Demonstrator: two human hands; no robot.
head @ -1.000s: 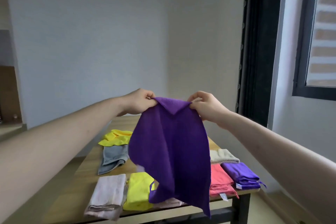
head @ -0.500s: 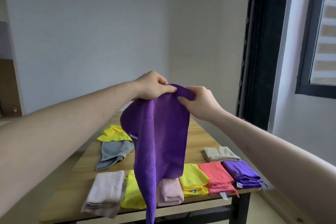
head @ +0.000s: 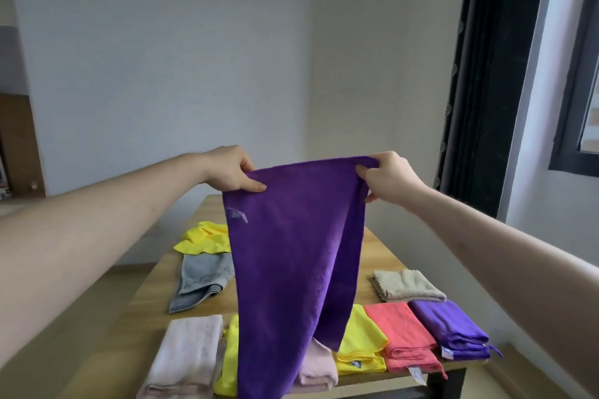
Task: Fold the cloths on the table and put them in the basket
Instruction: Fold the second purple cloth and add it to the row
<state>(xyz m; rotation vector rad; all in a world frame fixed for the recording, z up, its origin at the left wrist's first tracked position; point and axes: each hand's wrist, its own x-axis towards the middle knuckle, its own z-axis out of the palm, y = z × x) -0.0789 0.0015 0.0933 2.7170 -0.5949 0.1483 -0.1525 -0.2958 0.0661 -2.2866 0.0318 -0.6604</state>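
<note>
Your desk (head: 139, 308) carries the whole batch: along the near edge lie folded cloths, a pale pink one (head: 188, 356), a yellow one (head: 359, 347), a coral one (head: 402, 334) and a folded purple one (head: 450, 327), with a beige one (head: 405, 283) just behind them. Farther back, a grey cloth (head: 201, 278) and a crumpled yellow cloth (head: 204, 236) lie unfolded. No basket is in view.

Above all this hangs the purple cloth (head: 291, 269), held up in the air over the desk. Half a second ago you had it bunched together with both hands nearly touching; now its top edge is drawn out wide and taut, and the cloth hangs down as a flat sheet, its lower end in front of the folded row.

Your left hand (head: 231, 172) pinches the top left corner; your right hand (head: 385, 178) grips the top right corner, fingers curled round the edge.

I judge this means the cloth is now squared up and ready for its first fold, so this piece is at an early stage, and two more wait behind it.
</note>
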